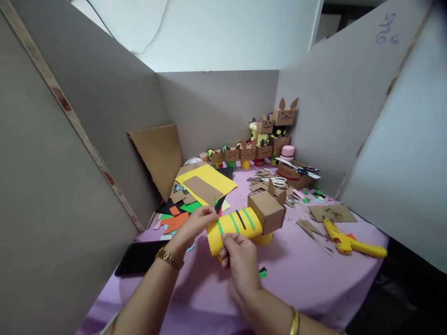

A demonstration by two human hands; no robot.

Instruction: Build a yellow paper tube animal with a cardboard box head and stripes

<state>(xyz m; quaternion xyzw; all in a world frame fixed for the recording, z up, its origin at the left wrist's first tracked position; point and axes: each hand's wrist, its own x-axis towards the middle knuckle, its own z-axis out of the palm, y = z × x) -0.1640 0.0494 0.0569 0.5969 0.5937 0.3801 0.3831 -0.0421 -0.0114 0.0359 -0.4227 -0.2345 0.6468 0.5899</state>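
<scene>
A yellow paper tube (228, 223) with a brown cardboard box head (267, 211) and pointed ears lies sideways in front of me, with a yellow piece under it. Green and black strips cross the tube's top. Near its left end runs a green paper strip (220, 227). My left hand (200, 223) pinches at the strip's far end, against the tube's edge. At the near end my right hand (240, 258) is closed, thumb on the strip and tube, other fingers curled below. The fingertips partly hide what they grip.
Finished box-headed animals (247, 153) stand at the back right. Yellow sheets (223, 184) and coloured scraps lie left, by a black phone (139, 258). White scissors (275, 181) rest among cardboard scraps. A yellow glue gun (352, 242) lies right. Grey partitions (216, 107) enclose the table.
</scene>
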